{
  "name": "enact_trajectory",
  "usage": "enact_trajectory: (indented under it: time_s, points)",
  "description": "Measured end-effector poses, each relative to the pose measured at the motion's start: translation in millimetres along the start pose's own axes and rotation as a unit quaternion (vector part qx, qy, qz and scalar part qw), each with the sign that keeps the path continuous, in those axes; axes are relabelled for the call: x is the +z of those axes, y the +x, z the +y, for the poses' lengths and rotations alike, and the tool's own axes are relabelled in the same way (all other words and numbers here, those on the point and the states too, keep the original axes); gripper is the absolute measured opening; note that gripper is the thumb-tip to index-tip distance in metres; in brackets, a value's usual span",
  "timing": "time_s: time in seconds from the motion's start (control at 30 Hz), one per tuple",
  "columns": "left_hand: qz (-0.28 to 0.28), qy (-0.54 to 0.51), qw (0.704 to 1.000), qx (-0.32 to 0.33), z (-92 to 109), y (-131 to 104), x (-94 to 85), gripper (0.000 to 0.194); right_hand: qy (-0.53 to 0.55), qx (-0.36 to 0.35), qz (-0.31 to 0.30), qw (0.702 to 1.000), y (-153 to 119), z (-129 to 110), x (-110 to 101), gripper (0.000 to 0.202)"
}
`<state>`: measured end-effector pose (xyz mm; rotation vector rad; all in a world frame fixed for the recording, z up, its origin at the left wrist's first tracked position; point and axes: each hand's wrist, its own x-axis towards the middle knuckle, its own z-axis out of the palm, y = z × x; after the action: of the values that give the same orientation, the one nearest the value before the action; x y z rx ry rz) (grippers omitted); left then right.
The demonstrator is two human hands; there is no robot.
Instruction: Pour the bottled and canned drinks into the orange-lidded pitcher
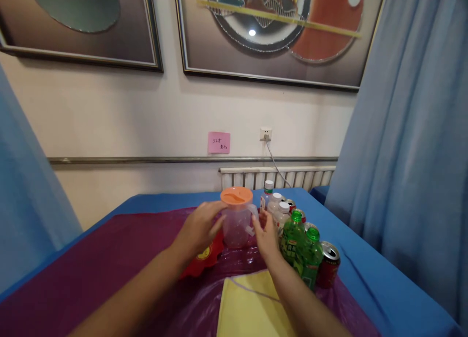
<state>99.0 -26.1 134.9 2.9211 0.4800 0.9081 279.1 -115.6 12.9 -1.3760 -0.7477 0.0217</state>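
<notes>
- Fingers [216, 208] of your left hand [197, 228] reach the upper left side of a translucent jug [234, 229], just under its rim, with thumb and forefinger a little apart; the far fingers are hidden, so whether they grip is impossible to tell.
- Your right hand [267, 238] is at the jug's right side, fingers loosely curled beside the handle [253, 211]; contact or a firm hold cannot be made out.
- The jug is upright between your hands, towards the far part of the table, topped by an orange lid [237, 196]; whether its base rests on the shiny purple sheet [146, 229] is unclear.
- A red object [208, 259] with a gold mark lies partly behind your left hand and wrist, its full shape hidden.
- Below, a yellow cloth-like piece [248, 307] is covered at the right by your right forearm and cut off by the bottom edge.
- To the right, two green bottles [292, 237] and a dark red can [328, 266] stand nearest; white-capped bottles [282, 215] and more cans crowd behind, overlapping, too hidden to count surely.
- Handwriting on the pink wall note [219, 143] is hard to read.
</notes>
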Motion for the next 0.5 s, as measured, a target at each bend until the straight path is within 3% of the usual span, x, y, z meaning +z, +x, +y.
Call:
enact_trajectory:
  time_s: [0.13,0.23,0.37,0.5]
  points:
    - [-0.127,0.031,0.991,0.038,-23,73,2.9,0.031,0.021,0.010,-0.048,0.999,5,8,11,0.042]
    - [-0.204,0.029,0.976,0.075,-32,110,15.0,0.025,0.038,0.004,-0.058,0.998,1,9,15,0.049]
    - [-0.262,0.033,0.957,0.120,-33,133,25.0,0.036,0.047,-0.009,-0.041,0.998,-2,13,19,0.053]
    - [-0.288,0.044,0.944,0.153,-30,140,24.8,0.022,0.039,-0.020,-0.014,0.999,-2,12,20,0.049]
